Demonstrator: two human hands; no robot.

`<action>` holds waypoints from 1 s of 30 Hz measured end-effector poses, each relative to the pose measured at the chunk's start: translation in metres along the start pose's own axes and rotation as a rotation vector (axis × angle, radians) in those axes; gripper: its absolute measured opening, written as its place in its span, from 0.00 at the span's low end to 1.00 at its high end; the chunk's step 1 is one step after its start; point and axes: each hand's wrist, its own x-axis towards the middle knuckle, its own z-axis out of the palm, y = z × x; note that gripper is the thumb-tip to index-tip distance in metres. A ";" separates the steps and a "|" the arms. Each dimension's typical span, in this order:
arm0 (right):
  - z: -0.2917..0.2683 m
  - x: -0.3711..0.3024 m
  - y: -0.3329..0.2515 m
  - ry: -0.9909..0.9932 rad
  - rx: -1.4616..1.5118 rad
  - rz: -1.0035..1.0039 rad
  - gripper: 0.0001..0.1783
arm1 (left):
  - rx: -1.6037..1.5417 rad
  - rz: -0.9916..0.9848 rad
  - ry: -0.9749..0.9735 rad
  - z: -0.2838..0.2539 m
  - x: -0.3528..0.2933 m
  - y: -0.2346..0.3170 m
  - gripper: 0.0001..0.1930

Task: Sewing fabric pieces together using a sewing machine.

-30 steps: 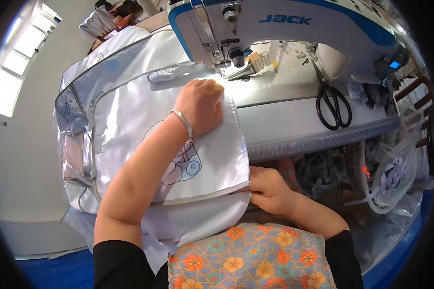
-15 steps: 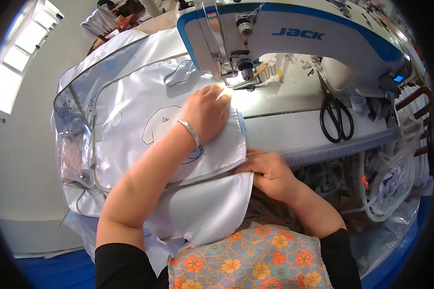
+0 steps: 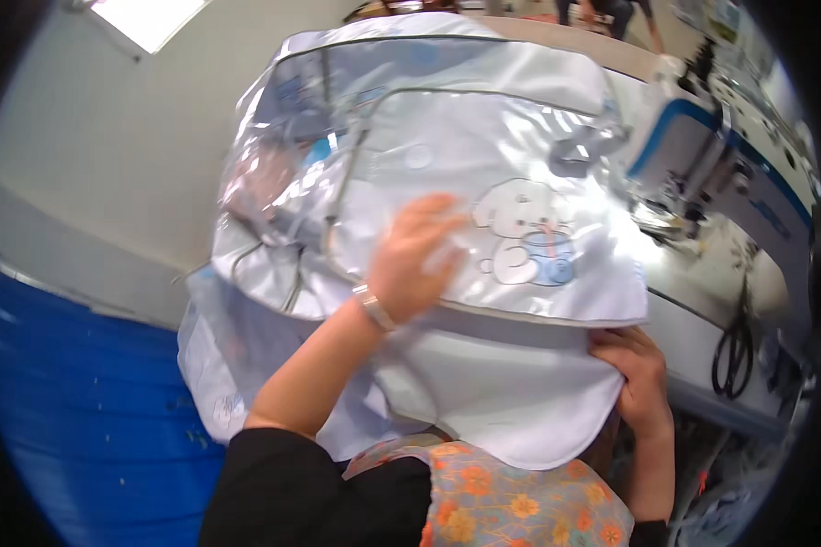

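One white cloth [image 3: 479, 169], likely light, soft and slippery, lies left of the sewing machine [image 3: 766, 182]: take its edges, your left hand [image 3: 415, 264] open over it, your right hand [image 3: 637, 369] near right, grip unclear.

White panel [image 3: 470, 137] (blue-touched cartoon print [image 3: 513, 260]), floral apron [image 3: 523, 504]

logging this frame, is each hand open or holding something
Left hand: open, over the white fabric; contact unclear.
Right hand: closed, holding the fabric's right edge.

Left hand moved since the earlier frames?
Yes. The left hand has moved left, away from the sewing machine, which it was right beside earlier.
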 end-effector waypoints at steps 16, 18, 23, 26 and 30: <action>0.009 -0.009 -0.005 0.054 -0.054 0.035 0.13 | -0.236 -1.056 0.407 -0.218 -0.219 -0.312 0.18; 0.009 -0.008 -0.007 0.033 -0.033 0.060 0.13 | 0.428 -0.788 0.157 -0.256 -0.152 -0.326 0.26; 0.005 -0.006 -0.021 0.050 -0.018 0.051 0.12 | 0.267 -0.818 0.374 -0.287 -0.032 -0.346 0.29; 0.002 -0.001 -0.031 0.002 -0.084 0.045 0.11 | 0.359 -0.857 0.320 -0.276 -0.011 -0.357 0.27; 0.014 0.008 -0.036 0.026 -0.229 -0.025 0.11 | 0.455 -0.912 0.281 -0.265 -0.010 -0.389 0.26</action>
